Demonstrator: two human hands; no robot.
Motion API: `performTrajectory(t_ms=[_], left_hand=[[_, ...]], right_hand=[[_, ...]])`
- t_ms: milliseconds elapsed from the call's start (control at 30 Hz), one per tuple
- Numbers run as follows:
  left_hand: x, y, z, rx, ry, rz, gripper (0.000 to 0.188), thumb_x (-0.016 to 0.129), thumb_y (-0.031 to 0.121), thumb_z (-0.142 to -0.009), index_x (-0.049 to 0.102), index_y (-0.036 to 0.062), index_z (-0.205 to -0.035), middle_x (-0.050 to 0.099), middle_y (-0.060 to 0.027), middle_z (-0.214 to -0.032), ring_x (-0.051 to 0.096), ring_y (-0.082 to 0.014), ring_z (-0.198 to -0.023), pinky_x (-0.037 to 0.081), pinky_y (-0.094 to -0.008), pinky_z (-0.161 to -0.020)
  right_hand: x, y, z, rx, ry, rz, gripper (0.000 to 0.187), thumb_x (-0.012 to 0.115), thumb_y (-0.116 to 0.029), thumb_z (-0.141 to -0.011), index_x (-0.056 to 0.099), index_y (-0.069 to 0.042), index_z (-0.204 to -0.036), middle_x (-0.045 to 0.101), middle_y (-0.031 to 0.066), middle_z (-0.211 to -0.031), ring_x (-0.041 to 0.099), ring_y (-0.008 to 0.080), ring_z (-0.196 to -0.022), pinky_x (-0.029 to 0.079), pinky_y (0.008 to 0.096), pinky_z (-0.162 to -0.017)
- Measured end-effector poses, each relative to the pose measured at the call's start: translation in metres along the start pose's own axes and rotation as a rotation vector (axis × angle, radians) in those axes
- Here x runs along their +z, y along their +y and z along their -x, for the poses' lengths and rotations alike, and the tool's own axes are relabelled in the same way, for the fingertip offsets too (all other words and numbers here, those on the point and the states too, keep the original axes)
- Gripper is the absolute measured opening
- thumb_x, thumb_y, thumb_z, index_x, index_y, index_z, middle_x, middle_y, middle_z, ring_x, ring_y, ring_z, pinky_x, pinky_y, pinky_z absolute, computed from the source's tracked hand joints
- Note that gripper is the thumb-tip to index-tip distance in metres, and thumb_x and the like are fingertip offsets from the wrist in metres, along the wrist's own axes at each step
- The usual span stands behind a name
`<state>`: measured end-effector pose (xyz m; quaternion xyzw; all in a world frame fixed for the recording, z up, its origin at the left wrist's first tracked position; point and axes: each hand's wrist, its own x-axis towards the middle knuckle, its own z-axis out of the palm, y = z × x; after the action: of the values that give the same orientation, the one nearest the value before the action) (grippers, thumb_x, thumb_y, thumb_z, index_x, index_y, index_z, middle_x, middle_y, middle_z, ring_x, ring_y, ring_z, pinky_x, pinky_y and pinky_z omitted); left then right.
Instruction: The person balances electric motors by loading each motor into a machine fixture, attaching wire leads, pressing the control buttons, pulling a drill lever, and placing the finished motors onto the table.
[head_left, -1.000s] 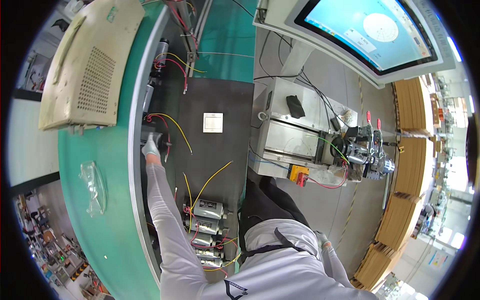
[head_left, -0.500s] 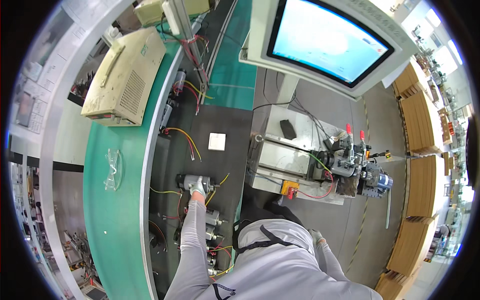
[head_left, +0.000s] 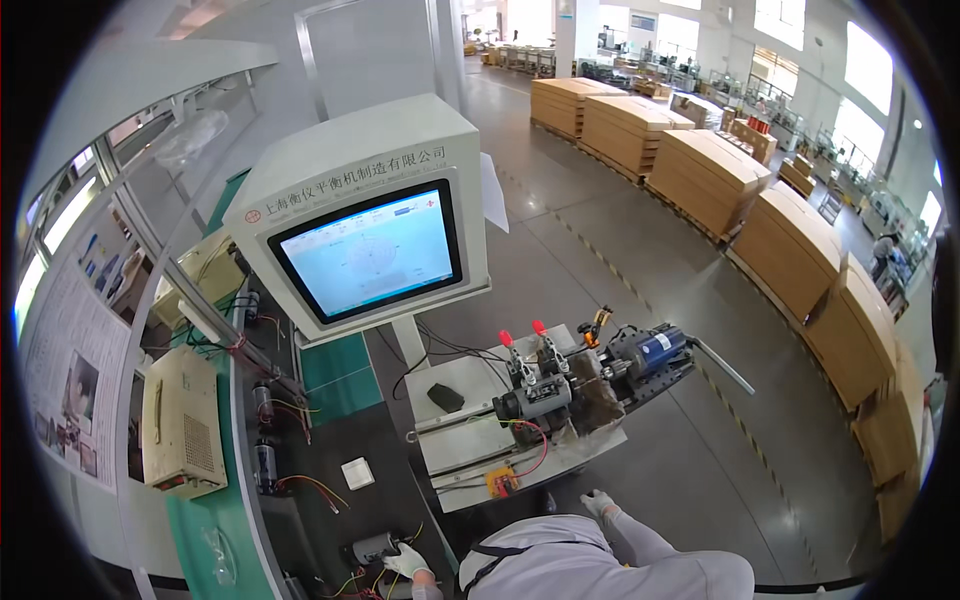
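My left hand, in a white glove, grips the shaft end of a grey cylindrical electric motor on the black bench mat; its fingertips are partly hidden. Coloured wires lie around that motor. My right hand, also gloved, hangs off the near edge of a machine bed with its fingers loosely stretched and nothing seen in them. On that machine another grey motor sits below two red-handled toggle clamps. A red wire runs from it to an orange block.
A monitor cabinet stands behind the machine. A blue motor and a metal bar project on its right. Wired motors line the bench's left side, near a white square and a beige instrument box. Large cartons stand beyond.
My view has tilted up and swung right, so the monitor, cartons and far hall show more fully. My left hand stays at the motor. My right hand has come forward beside the machine.
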<state>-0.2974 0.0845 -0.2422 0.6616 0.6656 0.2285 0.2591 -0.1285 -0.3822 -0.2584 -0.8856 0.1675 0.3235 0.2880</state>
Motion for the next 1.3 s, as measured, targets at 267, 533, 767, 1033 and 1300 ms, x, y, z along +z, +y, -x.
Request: performTrajectory(t_ms=[267,533,767,1033,1300], left_hand=[[-0.02,0.014,0.023,0.168,-0.251,0.26,0.033,0.058,0.02,-0.088,0.061,-0.0088,-0.105,0.064,-0.0255,-0.1,0.059,-0.0389,-0.094,0.045,-0.0412,-0.084],[-0.019,0.031,0.054,-0.007,-0.356,0.005,0.059,0.042,0.045,-0.096,0.062,-0.0103,-0.091,0.062,-0.0304,-0.095,0.059,-0.0429,-0.092,0.045,-0.0467,-0.084],[-0.009,0.004,0.045,0.235,-0.353,-0.214,0.055,0.039,0.039,-0.094,0.064,-0.009,-0.082,0.063,-0.0301,-0.087,0.059,-0.0449,-0.088,0.044,-0.0487,-0.085],[-0.01,0.042,0.008,0.22,-0.482,-0.147,0.055,0.042,0.039,-0.093,0.065,-0.0082,-0.077,0.062,-0.0306,-0.089,0.058,-0.0443,-0.093,0.044,-0.0472,-0.087],[0.027,0.084,-0.059,0.516,-0.426,-0.149,0.052,0.042,0.037,-0.093,0.065,-0.0062,-0.078,0.063,-0.0275,-0.085,0.058,-0.0443,-0.088,0.043,-0.0507,-0.084]], right_hand=[[0.016,0.023,-0.038,-0.003,-0.203,0.087,0.065,0.049,-0.047,-0.083,0.052,0.004,-0.124,0.056,0.0253,-0.122,0.053,0.0363,-0.115,0.042,0.0386,-0.097],[0.039,-0.047,-0.074,-0.539,-0.222,0.138,0.055,0.044,-0.051,-0.088,0.057,-0.012,-0.126,0.055,0.0204,-0.128,0.052,0.0353,-0.118,0.04,0.0372,-0.1],[0.02,-0.188,0.022,-0.575,-0.488,0.248,0.07,0.04,-0.062,-0.088,0.048,-0.01,-0.134,0.054,0.0234,-0.127,0.051,0.0381,-0.119,0.037,0.0388,-0.103],[0.027,-0.201,0.042,-0.481,-0.366,0.236,0.076,0.042,-0.065,-0.086,0.056,0.0,-0.123,0.058,0.0269,-0.119,0.054,0.0399,-0.115,0.041,0.0392,-0.098],[0.035,-0.201,0.045,-0.383,-0.323,0.202,0.069,0.046,-0.062,-0.086,0.062,-0.001,-0.114,0.061,0.0264,-0.112,0.057,0.0401,-0.108,0.044,0.0413,-0.093]])
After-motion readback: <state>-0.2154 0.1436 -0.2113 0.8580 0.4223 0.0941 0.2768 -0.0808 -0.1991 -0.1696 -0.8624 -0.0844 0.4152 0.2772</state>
